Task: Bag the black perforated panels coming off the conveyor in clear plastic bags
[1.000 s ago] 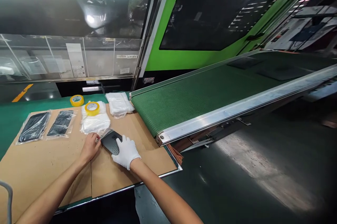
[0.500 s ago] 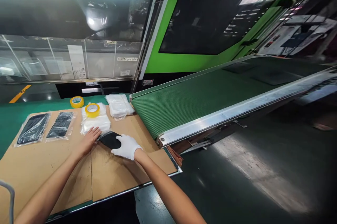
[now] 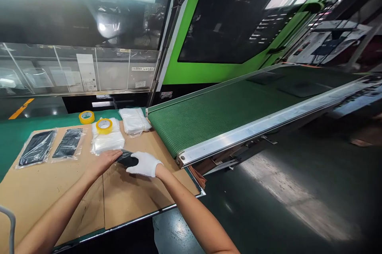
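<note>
A flat black panel (image 3: 127, 159) is between my two hands, just above or on the cardboard; its ends are covered by my fingers. My right hand (image 3: 145, 164), in a white glove, grips its right end with the thumb on the near side. My bare left hand (image 3: 108, 160) is closed over the left end, fingers together. Whether a clear bag covers the panel, I cannot tell. Just beyond my left hand lies a stack of clear plastic bags (image 3: 108, 141) with a yellow tape roll (image 3: 104, 126) on top.
Two bagged black parts, one wider (image 3: 37, 147) and one narrower (image 3: 68, 143), lie at left on the cardboard sheet (image 3: 59, 186). Behind are another tape roll (image 3: 86, 117) and more bags (image 3: 135, 120). A green conveyor belt (image 3: 209, 114) carries dark flat pieces (image 3: 304, 88) at its far end.
My left hand has moved right and its fingers have closed over the panel's left end. The panel now looks more tilted and less of it shows. My right hand keeps its grip.
</note>
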Demonstrator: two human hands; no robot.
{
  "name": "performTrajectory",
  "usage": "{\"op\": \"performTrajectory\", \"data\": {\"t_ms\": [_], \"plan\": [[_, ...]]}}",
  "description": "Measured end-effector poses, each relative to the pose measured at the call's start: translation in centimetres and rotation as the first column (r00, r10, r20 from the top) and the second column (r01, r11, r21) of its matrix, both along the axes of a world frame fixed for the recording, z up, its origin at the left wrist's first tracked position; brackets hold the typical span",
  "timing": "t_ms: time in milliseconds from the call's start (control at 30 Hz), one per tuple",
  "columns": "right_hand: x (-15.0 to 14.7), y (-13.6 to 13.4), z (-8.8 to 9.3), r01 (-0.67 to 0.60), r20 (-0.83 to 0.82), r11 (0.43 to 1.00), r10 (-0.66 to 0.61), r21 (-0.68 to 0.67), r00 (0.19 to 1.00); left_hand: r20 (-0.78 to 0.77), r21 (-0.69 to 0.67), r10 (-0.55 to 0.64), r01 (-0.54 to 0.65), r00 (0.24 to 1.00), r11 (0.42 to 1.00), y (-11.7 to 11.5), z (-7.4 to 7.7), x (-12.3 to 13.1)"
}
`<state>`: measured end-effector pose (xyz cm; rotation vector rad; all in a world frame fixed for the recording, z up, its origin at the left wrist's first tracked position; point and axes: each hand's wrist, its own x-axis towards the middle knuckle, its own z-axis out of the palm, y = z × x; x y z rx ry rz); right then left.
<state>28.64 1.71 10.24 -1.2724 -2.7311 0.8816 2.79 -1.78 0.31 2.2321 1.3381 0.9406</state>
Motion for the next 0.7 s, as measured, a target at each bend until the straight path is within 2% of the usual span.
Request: {"op": "performTrajectory", "data": {"t_ms": [67,100,200,233,300,367,433,533,633,700], "plan": [[0.6,0.8,1.0,0.043,-0.203,0.997,-0.055,-0.06,0.978,0.047,-0.014,0.008,-0.007,0.999,1.0,-0.3,1.2,0.1],[1.0,1.3,1.5,0.088,-0.336,0.992,-0.113,-0.087,0.935,0.076,-0.027,0.028,-0.026,0.997,0.999,-0.6,1.9,0.2],[2.1,2.5,2.9,0.222,-0.627,0.967,-0.253,-0.13,0.737,0.174,-0.078,0.125,-0.112,0.977,0.991,-1.4,4.4,0.4],[2.2,2.6,3.0,0.227,-0.682,0.964,-0.259,-0.138,0.684,0.221,-0.115,0.177,-0.154,0.959,0.981,-1.8,5.2,0.5],[2.0,2.3,2.7,0.155,-0.763,0.969,-0.248,-0.194,0.597,0.331,-0.223,0.281,-0.215,0.901,0.951,-2.6,6.6,1.0],[0.9,1.3,1.5,0.028,-0.812,0.962,-0.244,-0.271,0.531,0.448,-0.347,0.373,-0.226,0.812,0.91,-3.5,7.9,1.7],[-0.5,0.2,0.1,-0.065,-0.809,0.938,-0.258,-0.342,0.527,0.518,-0.404,0.408,-0.205,0.752,0.891,-4.3,8.9,2.3],[-2.6,-0.9,-1.3,-0.063,-0.801,0.91,-0.327,-0.411,0.501,0.588,-0.401,0.395,-0.169,0.706,0.9,-5.4,10.1,2.7],[-3.6,-1.3,-1.1,-0.029,-0.823,0.904,-0.373,-0.426,0.429,0.678,-0.375,0.36,-0.12,0.641,0.919,-6.3,10.8,2.4],[-3.9,-1.6,-0.5,-0.068,-0.828,0.895,-0.375,-0.44,0.418,0.715,-0.396,0.383,-0.113,0.585,0.911,-6.8,11.0,2.2]]}}
